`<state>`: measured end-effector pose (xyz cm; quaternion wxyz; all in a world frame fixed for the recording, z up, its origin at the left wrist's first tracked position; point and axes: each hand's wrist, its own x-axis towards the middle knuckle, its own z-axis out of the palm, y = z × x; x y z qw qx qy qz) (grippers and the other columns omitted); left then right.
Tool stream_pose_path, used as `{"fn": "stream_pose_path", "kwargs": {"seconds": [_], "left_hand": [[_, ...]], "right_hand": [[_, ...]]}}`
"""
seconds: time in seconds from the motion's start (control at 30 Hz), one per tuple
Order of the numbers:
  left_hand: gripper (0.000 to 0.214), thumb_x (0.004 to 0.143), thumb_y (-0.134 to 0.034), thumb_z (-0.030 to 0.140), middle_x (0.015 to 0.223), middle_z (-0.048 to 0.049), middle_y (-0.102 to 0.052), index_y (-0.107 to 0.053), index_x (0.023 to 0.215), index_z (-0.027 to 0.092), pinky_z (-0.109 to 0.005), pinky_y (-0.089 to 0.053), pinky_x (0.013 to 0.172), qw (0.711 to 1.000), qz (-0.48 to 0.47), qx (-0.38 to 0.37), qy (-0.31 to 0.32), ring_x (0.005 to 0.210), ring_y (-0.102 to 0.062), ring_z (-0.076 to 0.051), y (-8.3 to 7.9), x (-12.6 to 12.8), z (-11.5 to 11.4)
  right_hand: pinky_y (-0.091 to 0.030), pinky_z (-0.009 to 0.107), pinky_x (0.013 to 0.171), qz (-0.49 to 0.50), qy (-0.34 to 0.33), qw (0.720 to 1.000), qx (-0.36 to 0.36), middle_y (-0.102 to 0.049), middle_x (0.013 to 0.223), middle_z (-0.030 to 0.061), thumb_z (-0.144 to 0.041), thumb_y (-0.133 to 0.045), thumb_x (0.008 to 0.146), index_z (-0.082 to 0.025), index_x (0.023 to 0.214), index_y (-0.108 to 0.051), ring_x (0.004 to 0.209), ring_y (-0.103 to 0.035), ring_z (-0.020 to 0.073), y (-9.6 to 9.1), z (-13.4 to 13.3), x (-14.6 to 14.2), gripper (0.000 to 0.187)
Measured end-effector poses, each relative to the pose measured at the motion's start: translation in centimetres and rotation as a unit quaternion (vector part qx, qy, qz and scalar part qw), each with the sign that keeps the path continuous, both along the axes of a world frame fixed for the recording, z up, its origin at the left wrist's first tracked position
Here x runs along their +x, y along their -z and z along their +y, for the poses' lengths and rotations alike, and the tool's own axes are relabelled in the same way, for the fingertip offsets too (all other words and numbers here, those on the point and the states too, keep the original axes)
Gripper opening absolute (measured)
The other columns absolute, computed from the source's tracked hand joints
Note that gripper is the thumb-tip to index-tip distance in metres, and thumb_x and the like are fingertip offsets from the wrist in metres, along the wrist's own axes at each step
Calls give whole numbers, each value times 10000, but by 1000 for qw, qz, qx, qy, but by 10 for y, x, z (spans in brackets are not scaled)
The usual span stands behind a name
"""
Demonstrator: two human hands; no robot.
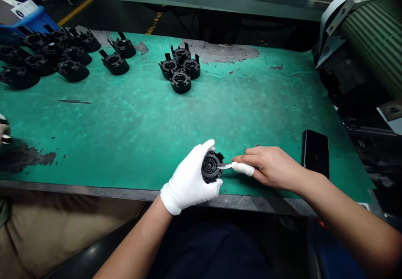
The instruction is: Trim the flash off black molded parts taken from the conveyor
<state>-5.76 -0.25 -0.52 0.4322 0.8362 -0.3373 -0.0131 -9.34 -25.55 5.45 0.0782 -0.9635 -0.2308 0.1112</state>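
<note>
Left hand (188,180): in a white glove, fingers closed round the rim of the black round part (211,166), thumb over its top edge, the ribbed face turned up and toward the right of the frame.
Right hand (273,166): bare, fingers pinched narrow on a small blade (225,166) whose tip touches the right edge of the part. A white wrap (244,169) sits at the pinch, perhaps tape on a finger or on the handle; it is too small to tell.
Black round part: lower centre of the frame, held between the two hands just above the near edge of the worktop (141,124).
Handling: it looks like moulded plastic, light and stiff, with thin ribs and tabs that a slipping blade could scar. Glove on smooth plastic may slide. The outer rim, away from the blade side, seems the soundest hold.
Worktop: green mat, worn to grey at upper centre and dark at the left edge.
Cluster of four parts (180,67): upper centre, touching one another, well apart from the hands.
Two parts (117,55): left of that cluster, just beside each other.
Pile of parts (47,57): upper left, next to a blue bin (29,19).
Phone (315,152): dark, flat on the mat, near the right hand but apart.
Machine (373,36): right edge, with a green ribbed roller.
Another person's hand (3,132): left edge, barely in view.
</note>
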Motion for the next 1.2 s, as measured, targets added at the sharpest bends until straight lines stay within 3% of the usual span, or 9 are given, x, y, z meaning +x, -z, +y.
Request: {"fn": "stream_pose_path", "kwargs": {"seconds": [0.3, 0.47, 0.63, 1.2], "left_hand": [[798, 723, -710, 281, 1347, -128, -516, -335, 1423, 195, -468, -436, 1132, 1000, -24, 1, -9, 1277, -528, -292, 1, 1, -6], [788, 721, -721, 281, 1351, -131, -516, -350, 1410, 190, -469, -436, 1129, 1000, -29, -1, -9, 1278, -527, -288, 1, 1, -4], [816, 707, -790, 412, 1321, -125, -546, -383, 1386, 212, -496, -475, 1080, 1000, -7, -3, -26, 1233, -567, -307, 0, 0, -5], [749, 751, -739, 405, 1308, -134, -559, -402, 1382, 182, -468, -453, 1107, 997, -26, -11, -67, 1249, -558, -292, 6, -4, -11]], "right_hand": [[-367, 287, 614, -58, 56, 996, -39, -702, 1011, 22, -225, -477, 961, -328, 1322, -615, 884, -647, 186, 17, 9, -15, 400], [-389, 279, 627, -44, 54, 997, -27, -713, 992, 20, -269, -472, 982, -320, 1294, -632, 883, -658, 186, 15, 7, -20, 354], [-414, 285, 635, -58, 80, 994, -46, -723, 1044, 27, -219, -474, 948, -319, 1313, -623, 899, -671, 197, 15, 11, -16, 407], [-421, 303, 662, -74, 102, 992, -23, -702, 976, 11, -310, -432, 1006, -324, 1313, -626, 891, -662, 196, 17, 22, -23, 364]]}}
